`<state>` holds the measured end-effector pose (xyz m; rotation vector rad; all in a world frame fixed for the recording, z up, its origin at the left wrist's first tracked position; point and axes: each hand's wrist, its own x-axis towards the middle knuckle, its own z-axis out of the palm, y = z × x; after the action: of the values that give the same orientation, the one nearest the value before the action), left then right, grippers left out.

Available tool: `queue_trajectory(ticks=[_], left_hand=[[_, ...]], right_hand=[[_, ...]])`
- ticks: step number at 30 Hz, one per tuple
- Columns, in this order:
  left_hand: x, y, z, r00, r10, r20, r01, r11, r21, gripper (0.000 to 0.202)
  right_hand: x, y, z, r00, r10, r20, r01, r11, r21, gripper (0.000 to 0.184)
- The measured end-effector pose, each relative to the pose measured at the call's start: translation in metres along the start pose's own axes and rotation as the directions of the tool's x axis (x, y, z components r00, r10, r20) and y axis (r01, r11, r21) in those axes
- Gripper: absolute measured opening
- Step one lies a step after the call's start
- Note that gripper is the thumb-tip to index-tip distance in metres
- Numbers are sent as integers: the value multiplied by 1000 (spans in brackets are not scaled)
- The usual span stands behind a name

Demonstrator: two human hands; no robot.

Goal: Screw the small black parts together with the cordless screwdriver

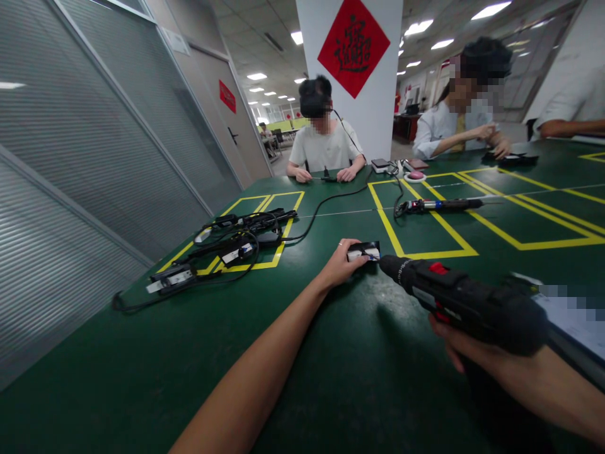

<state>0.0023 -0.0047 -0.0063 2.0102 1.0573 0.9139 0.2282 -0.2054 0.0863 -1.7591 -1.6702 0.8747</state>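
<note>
A small black-and-white part (363, 251) is at the middle of the green desk (359, 384), clamped in the grip of the left hand (341, 263) — just beside the nose of the power drill (466, 295), round which the right hand (496, 366) is closed — with tangled black cables (258, 222) farther left.

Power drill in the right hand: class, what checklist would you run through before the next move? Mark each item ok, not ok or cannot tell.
1. Power drill gripped in the right hand: ok.
2. Small part held by the left hand: ok.
3. Drill's nose pointing toward the part: ok.
4. Tip seated in the part: cannot tell, too small.
5. Left thumb well clear of the nose: not ok, it lies close.
6. Cable heap apart from the drill: ok.
</note>
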Motion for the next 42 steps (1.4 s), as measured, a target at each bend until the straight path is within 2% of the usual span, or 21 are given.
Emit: queue_trajectory(ticks=[3, 5, 8, 11, 18, 22, 26, 29, 35, 42], left_hand=[[-1, 0, -1, 1000, 8, -1, -8, 1000, 5, 45], [-1, 1, -1, 1000, 5, 3, -5, 1000, 11, 45], [-1, 2, -2, 1000, 5, -8, -4, 1000, 27, 43], [-1, 3, -2, 1000, 12, -13, -11, 999, 35, 43], [-1, 4, 1, 999, 31, -35, -29, 999, 45, 40], [-1, 6, 1, 999, 27, -42, -24, 998, 63, 36], [-1, 7, 0, 999, 26, -43, -22, 997, 74, 36], [-1, 5, 0, 999, 29, -40, -26, 997, 74, 39], [0, 3, 0, 999, 29, -30, -27, 998, 57, 43], [-1, 4, 0, 1000, 2, -23, -1, 1000, 31, 44]], right_hand=[[2, 4, 0, 992, 48, 116, -51, 998, 26, 36], [2, 8, 2, 991, 46, 123, -54, 997, 63, 31], [1, 11, 3, 983, 95, 160, -106, 992, 65, 40], [0, 9, 3, 980, 124, 156, -135, 989, 65, 46], [2, 9, 2, 980, 77, 186, -97, 990, 101, 38], [1, 10, 5, 988, 95, 122, -109, 988, 111, 38], [1, 10, 7, 996, 40, 84, -46, 996, 72, 40], [1, 11, 5, 994, 27, 109, -35, 996, 76, 38], [3, 17, 4, 981, 126, 150, -127, 992, -7, 47], [3, 7, 3, 981, 96, 166, -101, 995, 25, 45]])
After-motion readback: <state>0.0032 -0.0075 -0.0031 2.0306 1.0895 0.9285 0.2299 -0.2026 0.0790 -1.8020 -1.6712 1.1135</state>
